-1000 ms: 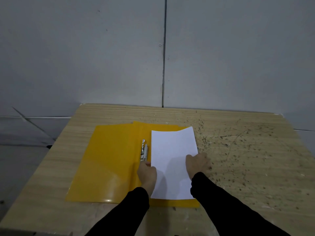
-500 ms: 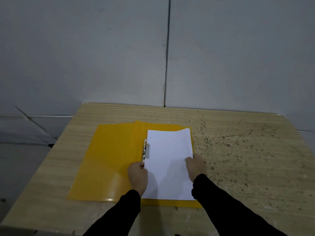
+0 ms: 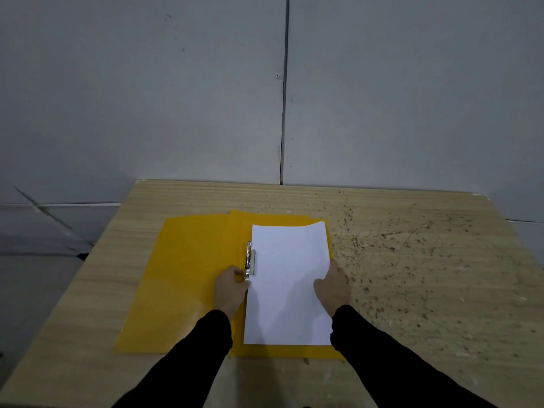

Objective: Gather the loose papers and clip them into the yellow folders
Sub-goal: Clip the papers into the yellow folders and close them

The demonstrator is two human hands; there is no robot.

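Head view: white paper sheet point(image 3: 290, 278) now slid under silver metal clip point(image 3: 250, 259) of yellow plastic folder point(image 3: 188, 275); L hand point(image 3: 231, 290) pinches clip, R hand point(image 3: 332, 287) holds sheet; clamping prob. next.

paper point(image 3: 290, 284) slid left, edge meets clip point(image 3: 250, 259)

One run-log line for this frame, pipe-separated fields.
phase: clipping paper | left hand: pinches metal clip | right hand: holds paper edge | yellow folder: open on table
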